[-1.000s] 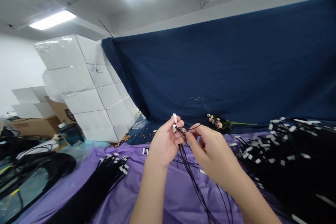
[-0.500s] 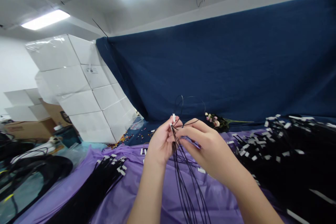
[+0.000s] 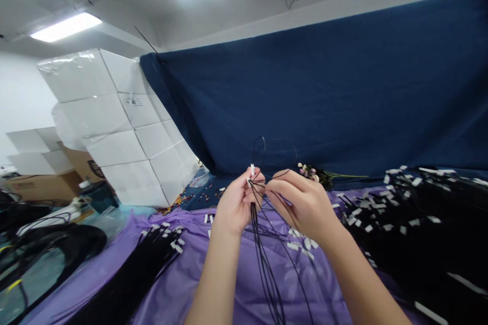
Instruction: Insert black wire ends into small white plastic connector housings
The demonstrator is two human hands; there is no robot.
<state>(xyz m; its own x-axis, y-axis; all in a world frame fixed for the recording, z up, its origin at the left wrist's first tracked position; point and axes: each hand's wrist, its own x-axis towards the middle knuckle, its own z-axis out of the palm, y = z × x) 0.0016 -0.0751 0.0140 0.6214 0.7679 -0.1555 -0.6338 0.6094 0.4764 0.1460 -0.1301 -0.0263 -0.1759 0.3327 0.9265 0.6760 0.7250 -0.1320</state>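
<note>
My left hand (image 3: 233,207) is closed on a bunch of thin black cords (image 3: 263,259) near their top, where small white tags (image 3: 252,169) stick up above the fingers. The cords hang down between my forearms over the purple sheet (image 3: 183,274). My right hand (image 3: 305,205) is right beside it, its fingers pinching one black cord that loops up (image 3: 276,144) above both hands.
A neat bundle of tagged black cords (image 3: 148,259) lies on the sheet at left. A large loose heap of tagged cords (image 3: 412,223) fills the right side. A dark blue curtain (image 3: 343,91) hangs behind, wrapped white boxes (image 3: 114,127) stand at left, small artificial flowers (image 3: 314,175) lie at the back.
The view shifted slightly right and down. My right hand moved closer to the left hand, and the cord loop rose above the fingers. The hanging cords swung left.
</note>
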